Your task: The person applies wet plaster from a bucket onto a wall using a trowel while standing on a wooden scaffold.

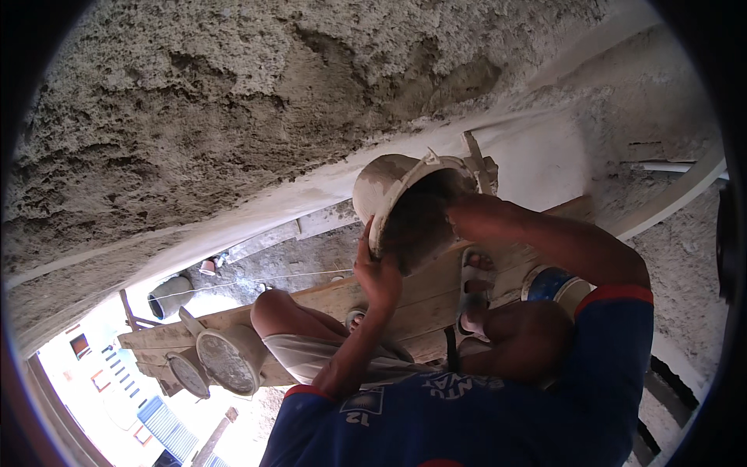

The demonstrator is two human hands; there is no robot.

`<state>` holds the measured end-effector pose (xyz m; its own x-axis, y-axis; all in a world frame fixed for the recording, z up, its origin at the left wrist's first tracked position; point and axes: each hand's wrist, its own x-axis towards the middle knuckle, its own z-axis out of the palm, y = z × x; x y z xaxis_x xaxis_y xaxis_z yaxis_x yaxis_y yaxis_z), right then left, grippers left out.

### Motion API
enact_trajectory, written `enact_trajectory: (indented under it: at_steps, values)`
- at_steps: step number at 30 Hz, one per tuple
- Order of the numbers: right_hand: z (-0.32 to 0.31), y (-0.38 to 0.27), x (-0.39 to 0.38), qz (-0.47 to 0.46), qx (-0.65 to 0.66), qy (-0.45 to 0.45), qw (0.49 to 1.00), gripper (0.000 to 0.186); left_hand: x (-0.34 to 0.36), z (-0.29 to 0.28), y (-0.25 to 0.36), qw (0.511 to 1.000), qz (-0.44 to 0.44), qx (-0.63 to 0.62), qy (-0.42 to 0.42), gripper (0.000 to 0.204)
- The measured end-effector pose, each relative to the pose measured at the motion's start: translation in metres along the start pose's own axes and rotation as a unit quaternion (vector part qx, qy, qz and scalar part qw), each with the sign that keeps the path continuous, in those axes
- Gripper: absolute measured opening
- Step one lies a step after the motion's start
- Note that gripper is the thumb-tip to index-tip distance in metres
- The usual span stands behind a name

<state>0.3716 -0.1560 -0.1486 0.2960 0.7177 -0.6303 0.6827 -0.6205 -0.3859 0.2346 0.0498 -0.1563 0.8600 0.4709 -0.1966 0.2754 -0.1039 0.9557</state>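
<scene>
A mortar-caked bucket (pixel 377 184) is tipped on its side in front of me, its dark mouth turned toward my body. My left hand (pixel 379 276) grips the near-left part of its rim, with fingers along the outside. At the opposite side, my right hand (pixel 465 215) reaches into the mouth. Shadow inside the bucket hides its fingers, so whether they hold anything does not show. Wet-looking dark mortar (pixel 420 218) coats the inner wall.
I squat on wooden planks (pixel 420 311) beside a rough, partly plastered wall (pixel 194 117). Two mortar-crusted buckets (pixel 229 362) stand at the plank's left end, and a blue-and-white bucket (pixel 551 284) is near my right knee. Another bucket (pixel 171 297) lies lower down at left.
</scene>
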Motion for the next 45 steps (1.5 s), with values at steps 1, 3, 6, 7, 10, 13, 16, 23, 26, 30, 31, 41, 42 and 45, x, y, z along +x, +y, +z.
enact_trajectory:
  at_steps: [1,3,6,7,10,13,16,23,26,30,31,41,42,45]
  values:
    - [0.006,0.004,-0.001,-0.022,0.020,0.033,0.999,0.018,-0.004,-0.002,0.001,1.000,-0.007,0.002,-0.004,0.064]
    - [0.021,0.002,0.001,0.001,0.192,0.057,0.980,0.024,-0.011,-0.004,0.003,1.000,-0.011,0.002,-0.007,0.065]
    - [0.046,-0.013,0.008,0.076,0.381,-0.023,0.921,0.039,-0.016,-0.002,0.004,1.000,-0.004,-0.011,-0.008,0.067]
    - [0.053,-0.021,0.011,0.147,0.410,-0.071,0.897,0.046,-0.017,0.000,0.004,1.000,-0.010,-0.018,-0.009,0.068]
    - [0.068,-0.041,0.014,-0.159,0.418,0.217,0.868,0.048,-0.019,0.006,0.001,1.000,-0.014,-0.005,0.001,0.071]
    - [0.072,-0.053,0.016,-0.014,0.559,0.064,0.826,0.052,-0.022,0.011,-0.007,0.999,-0.036,-0.001,0.003,0.073]
    - [0.070,-0.055,0.012,0.065,0.648,-0.018,0.759,0.056,-0.030,0.016,-0.015,0.999,-0.046,0.007,0.010,0.073]
    - [0.065,-0.047,0.005,0.023,0.788,-0.026,0.614,0.037,-0.013,0.009,-0.025,0.992,-0.045,-0.117,0.018,0.054]
    - [0.058,-0.042,-0.008,-0.005,0.789,0.009,0.614,0.030,0.004,0.007,-0.026,0.956,-0.086,-0.281,0.015,0.046]
    - [0.039,-0.044,-0.047,-0.004,0.782,0.068,0.620,0.024,0.014,-0.006,-0.028,0.941,-0.163,-0.296,-0.023,0.043]
    - [0.034,-0.047,-0.059,-0.016,0.795,0.071,0.602,0.023,0.015,-0.010,-0.030,0.940,-0.170,-0.295,-0.032,0.042]
    - [0.015,-0.105,-0.035,0.054,0.791,0.410,0.451,0.023,0.026,-0.021,-0.075,0.934,-0.217,-0.265,-0.101,0.054]
    - [0.020,-0.110,-0.016,0.049,0.807,0.441,0.389,0.027,0.026,-0.017,-0.079,0.932,-0.230,-0.264,-0.096,0.055]
    - [0.033,-0.117,0.031,0.020,0.806,0.539,0.243,0.038,0.029,-0.008,-0.087,0.929,-0.244,-0.264,-0.093,0.057]
